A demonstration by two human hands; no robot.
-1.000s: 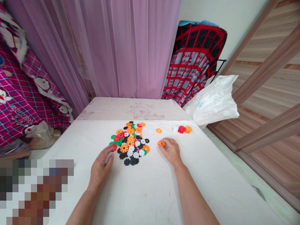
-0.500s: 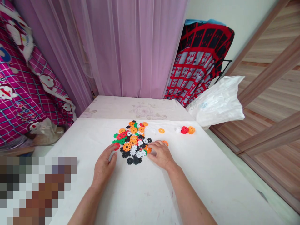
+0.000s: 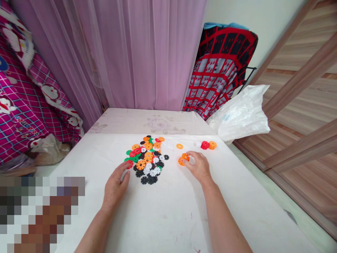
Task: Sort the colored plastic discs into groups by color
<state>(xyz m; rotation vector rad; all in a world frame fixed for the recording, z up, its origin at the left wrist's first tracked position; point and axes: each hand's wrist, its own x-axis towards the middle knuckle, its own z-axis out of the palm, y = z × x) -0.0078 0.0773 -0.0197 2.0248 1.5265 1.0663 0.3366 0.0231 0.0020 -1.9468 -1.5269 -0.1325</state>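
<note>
Notched plastic discs, flower-like in outline, lie in a mixed pile [image 3: 149, 160] of orange, black, white, red and green on the white tabletop [image 3: 163, 214]. My left hand [image 3: 116, 184] rests at the pile's left edge, its thumb apart from the curved fingers. Its fingertips touch or nearly touch a red disc [image 3: 129, 164]. To the right of the pile, my right hand [image 3: 199, 167] pinches an orange disc [image 3: 185, 156] between thumb and fingers. That disc partly overlaps another orange disc [image 3: 181, 161] lying on the table.
A single orange disc [image 3: 179, 146] lies farther back. Right of it sit white discs [image 3: 197, 144], red discs [image 3: 205, 145] and orange discs [image 3: 212, 145] in a row. A white plastic bag [image 3: 240, 114] stands at the table's right rear edge. A purple curtain [image 3: 152, 52] hangs behind.
My right hand has moved right, from the pile's edge to the separate orange disc, carrying an orange disc. My left hand has stayed almost still. The view has shifted slightly.
</note>
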